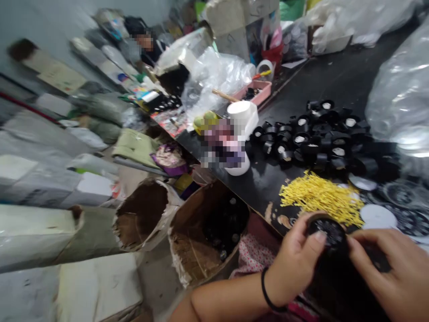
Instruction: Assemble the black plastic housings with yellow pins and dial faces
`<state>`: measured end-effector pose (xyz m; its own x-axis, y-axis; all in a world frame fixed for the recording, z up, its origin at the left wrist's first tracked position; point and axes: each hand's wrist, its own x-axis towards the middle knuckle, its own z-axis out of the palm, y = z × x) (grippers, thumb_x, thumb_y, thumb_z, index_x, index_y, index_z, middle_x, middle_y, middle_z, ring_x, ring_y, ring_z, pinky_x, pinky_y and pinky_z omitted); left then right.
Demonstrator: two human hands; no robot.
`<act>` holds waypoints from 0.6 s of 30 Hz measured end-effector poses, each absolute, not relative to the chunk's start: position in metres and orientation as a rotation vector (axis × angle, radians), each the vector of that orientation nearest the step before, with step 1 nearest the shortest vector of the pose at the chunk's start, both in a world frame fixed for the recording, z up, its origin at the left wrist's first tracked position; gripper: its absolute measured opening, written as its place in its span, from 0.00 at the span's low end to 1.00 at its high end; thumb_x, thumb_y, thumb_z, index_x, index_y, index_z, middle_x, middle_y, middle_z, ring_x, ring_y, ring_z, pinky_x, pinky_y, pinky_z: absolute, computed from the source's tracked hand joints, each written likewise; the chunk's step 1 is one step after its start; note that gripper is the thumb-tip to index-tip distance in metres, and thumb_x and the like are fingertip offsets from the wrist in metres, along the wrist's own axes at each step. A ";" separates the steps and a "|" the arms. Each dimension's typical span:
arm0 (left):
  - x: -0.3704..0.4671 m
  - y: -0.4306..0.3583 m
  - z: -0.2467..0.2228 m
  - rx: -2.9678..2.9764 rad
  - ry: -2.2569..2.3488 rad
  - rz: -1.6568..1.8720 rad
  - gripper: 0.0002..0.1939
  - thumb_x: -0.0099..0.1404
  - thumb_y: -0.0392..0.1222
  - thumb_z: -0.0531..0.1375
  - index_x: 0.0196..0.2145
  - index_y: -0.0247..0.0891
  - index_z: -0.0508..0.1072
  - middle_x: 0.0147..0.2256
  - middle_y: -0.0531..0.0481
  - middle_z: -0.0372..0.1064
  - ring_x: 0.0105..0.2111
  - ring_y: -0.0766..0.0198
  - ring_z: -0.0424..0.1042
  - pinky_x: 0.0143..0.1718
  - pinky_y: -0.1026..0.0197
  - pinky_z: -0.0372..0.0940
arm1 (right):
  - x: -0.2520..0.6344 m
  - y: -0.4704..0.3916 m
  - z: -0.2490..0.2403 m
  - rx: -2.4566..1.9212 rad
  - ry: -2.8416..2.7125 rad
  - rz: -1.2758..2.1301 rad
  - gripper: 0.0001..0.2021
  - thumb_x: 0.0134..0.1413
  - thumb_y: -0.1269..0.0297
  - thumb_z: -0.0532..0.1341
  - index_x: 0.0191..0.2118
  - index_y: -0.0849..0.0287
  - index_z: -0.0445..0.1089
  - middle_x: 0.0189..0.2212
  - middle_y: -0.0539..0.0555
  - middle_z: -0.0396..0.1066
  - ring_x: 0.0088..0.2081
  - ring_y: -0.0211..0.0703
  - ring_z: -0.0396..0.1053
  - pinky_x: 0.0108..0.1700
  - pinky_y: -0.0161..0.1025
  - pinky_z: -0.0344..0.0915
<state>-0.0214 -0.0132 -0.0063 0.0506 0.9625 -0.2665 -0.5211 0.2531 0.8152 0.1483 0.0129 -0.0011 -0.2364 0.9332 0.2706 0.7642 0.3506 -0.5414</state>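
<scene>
My left hand (pixel 301 259), with a dark band at the wrist, grips a black round case (pixel 330 235) with a dial-like face, its thumb lying on the rim. At the case's right edge are the bent thumb and forefinger of my right hand (pixel 392 264), seemingly pinching it; blur hides any small piece there. Just beyond my hands lies a heap of thin yellow sticks (pixel 321 197). To its right are white discs (pixel 378 218) and clear discs with dark dial patterns (pixel 410 221). Many black round cases (pixel 311 138) are piled farther back on the dark table (pixel 335 74).
A torn cardboard box (pixel 187 250) holding black parts stands below the table edge, beside another open box (pixel 140 219). Farther back are a white container (pixel 243 116), a pink tray (pixel 264 94) and plastic bags (pixel 217 74). Another person (pixel 150 49) sits at the far end.
</scene>
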 end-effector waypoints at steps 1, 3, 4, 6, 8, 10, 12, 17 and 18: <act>-0.022 -0.011 -0.007 0.587 0.953 1.246 0.22 0.66 0.47 0.60 0.57 0.40 0.68 0.52 0.44 0.72 0.53 0.54 0.69 0.57 0.52 0.62 | 0.146 0.011 0.005 -1.463 -2.055 0.415 0.13 0.59 0.51 0.55 0.31 0.52 0.68 0.28 0.53 0.70 0.31 0.48 0.69 0.33 0.45 0.61; -0.020 -0.006 -0.010 0.548 0.988 1.247 0.23 0.67 0.47 0.59 0.59 0.44 0.65 0.54 0.46 0.70 0.55 0.54 0.68 0.56 0.52 0.63 | 0.141 0.010 0.017 -1.427 -2.027 0.499 0.10 0.61 0.56 0.55 0.32 0.53 0.67 0.30 0.51 0.70 0.32 0.43 0.68 0.34 0.41 0.62; -0.019 -0.004 -0.010 0.538 0.997 1.239 0.23 0.67 0.46 0.59 0.58 0.45 0.66 0.54 0.47 0.70 0.55 0.55 0.68 0.56 0.53 0.62 | 0.138 0.009 0.020 -1.412 -2.014 0.548 0.08 0.62 0.59 0.55 0.33 0.53 0.67 0.31 0.50 0.70 0.33 0.41 0.68 0.35 0.38 0.62; -0.014 -0.002 -0.010 0.535 0.983 1.199 0.19 0.66 0.44 0.59 0.54 0.45 0.69 0.52 0.48 0.71 0.55 0.56 0.67 0.57 0.54 0.61 | 0.132 0.011 0.024 -1.402 -2.013 0.622 0.07 0.63 0.61 0.56 0.34 0.53 0.67 0.32 0.50 0.70 0.35 0.40 0.68 0.36 0.37 0.62; -0.010 -0.002 -0.008 0.558 0.966 1.178 0.15 0.66 0.42 0.60 0.51 0.43 0.72 0.49 0.50 0.73 0.53 0.58 0.68 0.57 0.56 0.61 | 0.128 0.013 0.025 -1.433 -2.035 0.636 0.08 0.63 0.61 0.55 0.34 0.54 0.67 0.32 0.50 0.70 0.35 0.41 0.68 0.38 0.38 0.62; -0.008 -0.003 -0.007 0.616 0.989 1.182 0.14 0.66 0.41 0.59 0.49 0.43 0.72 0.48 0.50 0.74 0.51 0.60 0.70 0.57 0.58 0.61 | 0.127 0.015 0.024 -1.467 -2.052 0.628 0.09 0.63 0.60 0.55 0.33 0.54 0.68 0.32 0.51 0.70 0.35 0.41 0.68 0.38 0.39 0.61; -0.009 -0.003 -0.006 0.695 1.029 1.183 0.13 0.66 0.40 0.59 0.49 0.43 0.73 0.48 0.50 0.73 0.50 0.60 0.70 0.56 0.58 0.61 | 0.130 0.017 0.024 -1.483 -2.058 0.628 0.09 0.63 0.60 0.54 0.33 0.54 0.68 0.32 0.50 0.71 0.36 0.42 0.68 0.38 0.39 0.62; -0.013 -0.009 0.007 0.737 1.058 1.188 0.17 0.63 0.43 0.62 0.51 0.41 0.72 0.49 0.47 0.74 0.51 0.55 0.71 0.57 0.53 0.61 | 0.139 0.011 0.026 -1.410 -2.038 0.618 0.11 0.62 0.55 0.54 0.32 0.51 0.68 0.28 0.49 0.71 0.31 0.41 0.70 0.31 0.37 0.65; -0.013 -0.013 0.011 0.710 1.061 1.191 0.19 0.62 0.44 0.63 0.51 0.40 0.73 0.48 0.46 0.74 0.50 0.53 0.71 0.57 0.52 0.62 | 0.135 0.011 0.022 -1.376 -2.025 0.601 0.12 0.63 0.53 0.52 0.33 0.50 0.69 0.27 0.49 0.71 0.29 0.42 0.70 0.29 0.38 0.65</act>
<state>-0.0130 -0.0134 0.0110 0.0197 0.9620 -0.2724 -0.3816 0.2590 0.8873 0.1348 0.0108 0.0219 -0.2735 0.9337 0.2313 0.6567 0.3569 -0.6644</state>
